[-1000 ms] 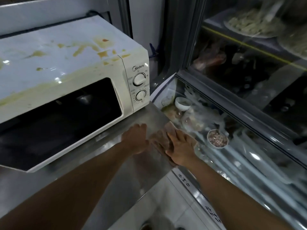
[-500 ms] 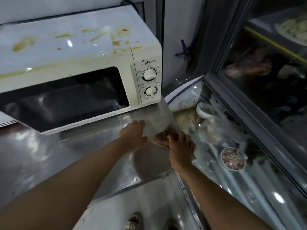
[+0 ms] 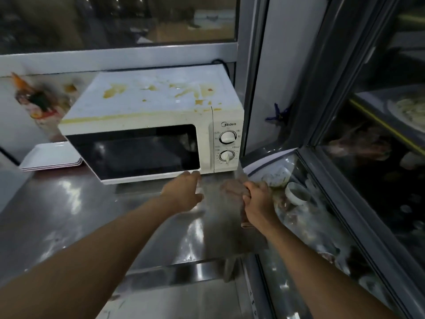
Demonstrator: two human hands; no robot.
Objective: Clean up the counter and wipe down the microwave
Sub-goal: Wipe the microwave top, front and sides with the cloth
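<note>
A white microwave (image 3: 161,116) stands on the steel counter (image 3: 69,217), its top smeared with yellow-brown stains and its dark door closed. My right hand (image 3: 257,203) grips a brownish cloth (image 3: 234,188) that hangs over the counter's right end, just below the microwave's two dials. My left hand (image 3: 184,192) hovers over the counter with fingers stretched toward the door's lower right corner, holding nothing.
Stacked white trays (image 3: 51,157) lie left of the microwave, in front of a wall with a food poster (image 3: 34,102). A glass display case (image 3: 345,215) with bowls and wrapped food borders the counter on the right. The counter's front edge (image 3: 172,275) is near my arms.
The view has lifted and swung left, showing the whole microwave. My right hand has closed round the cloth and raised it off the counter. My left hand has reached toward the microwave door.
</note>
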